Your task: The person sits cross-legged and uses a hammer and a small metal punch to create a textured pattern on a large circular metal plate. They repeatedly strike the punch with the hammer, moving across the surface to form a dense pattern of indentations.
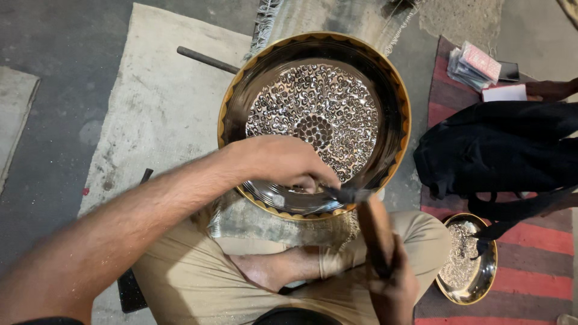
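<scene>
A large round metal bowl [385,78] with a gold rim and a black-and-silver engraved pattern rests against my crossed legs. My left hand [283,161] lies over its near inner wall, fingers pinched on a small metal punch [344,194] that touches the bowl. My right hand [392,287] grips the wooden handle of a hammer [374,225], whose top is at the punch's end.
A smaller engraved bowl [466,262] sits on a red striped rug [530,241] at right, beside a black bag [500,144]. A stack of booklets [475,65] and another person's hand [551,89] lie far right. A metal rod [208,59] rests on a pale mat [162,114].
</scene>
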Demonstrator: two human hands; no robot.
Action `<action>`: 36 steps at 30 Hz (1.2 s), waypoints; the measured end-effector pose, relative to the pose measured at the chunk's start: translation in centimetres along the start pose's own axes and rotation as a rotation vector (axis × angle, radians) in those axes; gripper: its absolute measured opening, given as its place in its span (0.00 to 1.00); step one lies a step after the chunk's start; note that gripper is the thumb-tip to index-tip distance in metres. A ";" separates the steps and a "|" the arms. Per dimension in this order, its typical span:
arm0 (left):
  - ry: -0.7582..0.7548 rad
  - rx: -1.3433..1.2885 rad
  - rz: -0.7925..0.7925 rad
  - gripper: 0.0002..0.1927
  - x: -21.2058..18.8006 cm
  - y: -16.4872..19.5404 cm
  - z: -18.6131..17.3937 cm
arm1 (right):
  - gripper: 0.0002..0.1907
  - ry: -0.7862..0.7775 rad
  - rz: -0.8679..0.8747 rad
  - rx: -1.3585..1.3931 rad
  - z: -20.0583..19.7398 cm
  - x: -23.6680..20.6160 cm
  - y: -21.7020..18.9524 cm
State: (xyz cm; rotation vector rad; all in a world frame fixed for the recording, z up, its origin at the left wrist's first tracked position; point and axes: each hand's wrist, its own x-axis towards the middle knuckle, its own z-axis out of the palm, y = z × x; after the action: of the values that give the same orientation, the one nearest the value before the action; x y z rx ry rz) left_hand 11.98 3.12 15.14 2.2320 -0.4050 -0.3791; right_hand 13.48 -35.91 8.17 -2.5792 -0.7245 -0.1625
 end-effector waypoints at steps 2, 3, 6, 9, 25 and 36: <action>0.302 -0.054 0.192 0.23 -0.5 -0.3 0.5 | 0.29 -0.001 0.110 0.190 -0.7 0.6 0.2; 0.456 -0.079 0.282 0.23 -1.0 -0.4 0.9 | 0.26 -0.008 0.160 0.289 -0.9 1.0 0.2; 0.792 -0.354 -0.118 0.22 -2.9 0.5 4.2 | 0.32 -0.098 0.137 0.445 -2.0 2.4 0.0; 1.041 -0.557 -0.293 0.16 -3.5 2.1 7.5 | 0.34 -0.225 0.126 0.559 -2.2 5.4 -0.8; 1.187 -0.271 -0.406 0.19 -2.4 3.2 10.3 | 0.32 -0.300 -0.565 -0.127 -8.5 22.5 -10.2; 1.205 -0.263 -0.418 0.17 -2.1 2.9 10.7 | 0.39 -0.355 -0.750 -0.065 -10.2 24.4 -14.4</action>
State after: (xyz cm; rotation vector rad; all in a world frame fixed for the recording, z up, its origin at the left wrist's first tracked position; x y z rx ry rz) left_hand 5.34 -5.04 11.04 1.8673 0.7073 0.6736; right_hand 26.98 -18.22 28.51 -2.2840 -1.8172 0.0479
